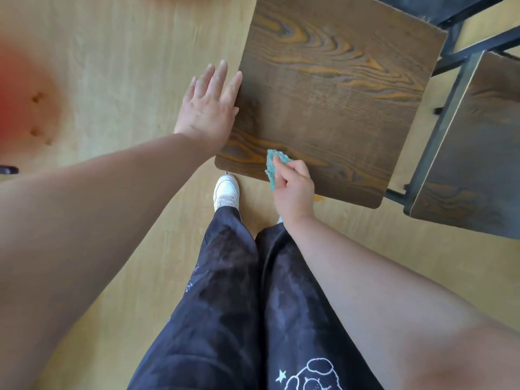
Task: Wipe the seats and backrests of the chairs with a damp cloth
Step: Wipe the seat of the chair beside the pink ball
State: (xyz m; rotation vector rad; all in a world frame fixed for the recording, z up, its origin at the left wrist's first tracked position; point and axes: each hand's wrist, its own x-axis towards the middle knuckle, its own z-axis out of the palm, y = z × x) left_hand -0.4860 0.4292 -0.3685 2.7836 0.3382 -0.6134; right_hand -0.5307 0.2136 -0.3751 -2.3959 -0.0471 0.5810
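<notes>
While the left hand (pixel 209 104) lies flat with straight fingers against the edge of the dark grained wooden chair seat (pixel 332 88), the right hand (pixel 292 190) pinches a small crumpled teal cloth (pixel 272 167) at the seat's near corner. It seems to touch the wood. Long overlapping strokes along the grain would clean best.

Right hand (pixel 292 187), cloth (pixel 271 167), seat (pixel 337 94)

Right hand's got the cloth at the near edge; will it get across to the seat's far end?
Probably yes: the seat lies bare beyond the right hand and cloth, and the left hand rests at its left edge, off that path.
</notes>
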